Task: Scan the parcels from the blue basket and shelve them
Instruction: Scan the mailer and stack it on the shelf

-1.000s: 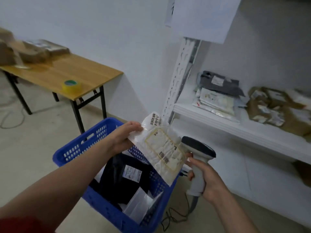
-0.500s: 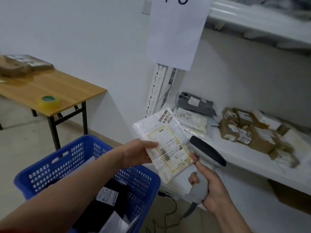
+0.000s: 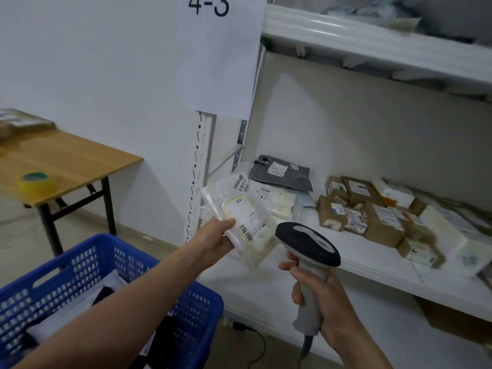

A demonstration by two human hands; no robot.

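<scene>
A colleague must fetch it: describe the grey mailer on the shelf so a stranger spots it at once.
Find the white shelf under the sign marked 4-3. At its back left corner, by the slotted upright, lies the grey mailer, with a white label. It is the only dark bag there; its neighbours are pale pouches and brown boxes.

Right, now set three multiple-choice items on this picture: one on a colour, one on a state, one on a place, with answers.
1. The basket is: A red; B blue; C green.
2. The left hand: A pinches the white parcel; B hangs empty; C is a closed fist.
3. The tape roll lies: A in the basket; B on the white parcel; C on the wooden table.
Answers: 1 B, its mesh walls are blue. 2 A, it clamps the parcel's edge. 3 C, it sits by the table's near edge.
</scene>
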